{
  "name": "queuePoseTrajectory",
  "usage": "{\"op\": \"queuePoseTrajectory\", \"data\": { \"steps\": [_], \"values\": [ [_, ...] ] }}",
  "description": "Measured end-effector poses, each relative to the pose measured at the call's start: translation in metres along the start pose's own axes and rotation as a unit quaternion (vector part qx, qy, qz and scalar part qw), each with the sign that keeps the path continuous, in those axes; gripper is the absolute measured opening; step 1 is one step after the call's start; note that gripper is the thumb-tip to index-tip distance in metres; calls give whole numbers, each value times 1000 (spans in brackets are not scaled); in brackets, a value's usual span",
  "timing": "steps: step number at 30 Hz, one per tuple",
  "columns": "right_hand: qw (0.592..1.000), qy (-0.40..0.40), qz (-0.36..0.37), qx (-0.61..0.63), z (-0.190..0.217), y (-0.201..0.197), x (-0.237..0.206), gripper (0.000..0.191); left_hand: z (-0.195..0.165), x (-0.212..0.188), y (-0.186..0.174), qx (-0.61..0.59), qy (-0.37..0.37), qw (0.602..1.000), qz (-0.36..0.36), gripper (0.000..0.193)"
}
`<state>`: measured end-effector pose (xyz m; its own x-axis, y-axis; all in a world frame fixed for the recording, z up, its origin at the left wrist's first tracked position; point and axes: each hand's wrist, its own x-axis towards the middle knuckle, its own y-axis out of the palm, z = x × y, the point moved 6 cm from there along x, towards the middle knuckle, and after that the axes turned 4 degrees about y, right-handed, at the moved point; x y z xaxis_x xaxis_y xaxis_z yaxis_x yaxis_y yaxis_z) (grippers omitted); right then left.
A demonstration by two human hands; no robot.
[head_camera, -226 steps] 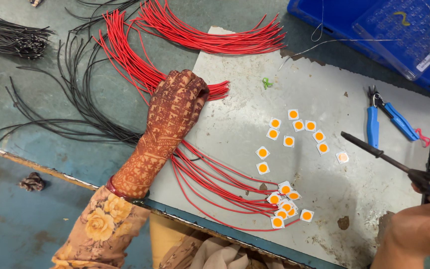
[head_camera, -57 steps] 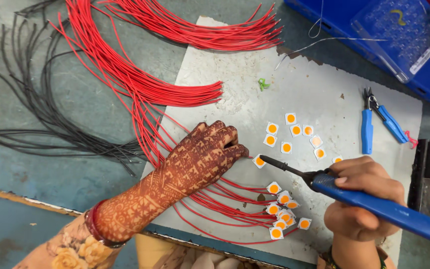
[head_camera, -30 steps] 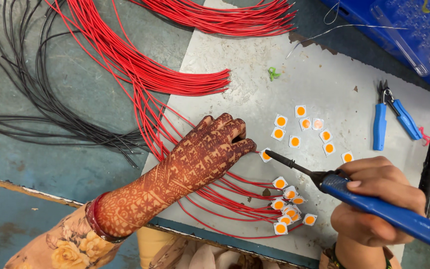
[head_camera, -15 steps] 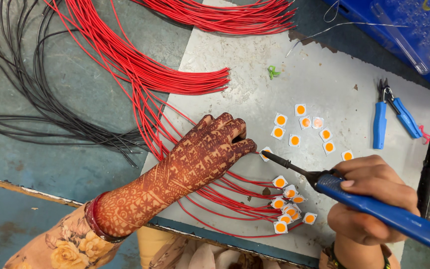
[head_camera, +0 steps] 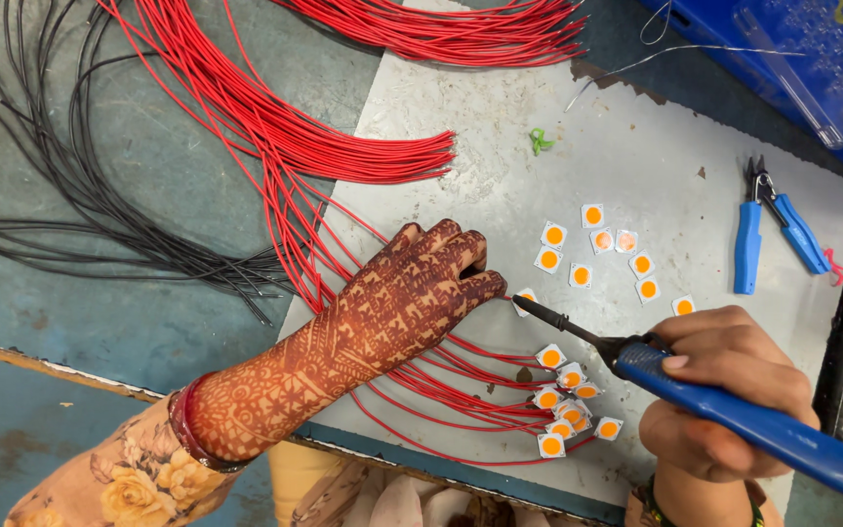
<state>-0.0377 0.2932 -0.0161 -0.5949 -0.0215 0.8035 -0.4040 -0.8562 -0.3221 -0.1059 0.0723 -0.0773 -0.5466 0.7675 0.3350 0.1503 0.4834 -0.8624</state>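
Head view: right hand (head_camera: 724, 390) wraps shut around a blue-handled soldering iron (head_camera: 734, 410), its dark tip touching a small white square chip with an orange centre (head_camera: 524, 298). Just beyond the tip, left hand (head_camera: 412, 298) presses flat, fingers together, on thin red wires (head_camera: 461, 381) beside that chip.

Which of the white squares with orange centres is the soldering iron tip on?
The lone LED chip beside the left hand's fingertips; the soldering iron tip meets it. The others lie in clusters apart.
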Motion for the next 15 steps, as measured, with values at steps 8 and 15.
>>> {"op": "queuePoseTrajectory", "data": {
  "steps": [8,15],
  "values": [
    [999,20,35,-6,1,1,-1,64,0,2,1,-1,-8,1000,2,25],
    [999,16,40,-18,7,9,10,64,-1,4,4,9,-6,1000,-2,27]
  ]
}}
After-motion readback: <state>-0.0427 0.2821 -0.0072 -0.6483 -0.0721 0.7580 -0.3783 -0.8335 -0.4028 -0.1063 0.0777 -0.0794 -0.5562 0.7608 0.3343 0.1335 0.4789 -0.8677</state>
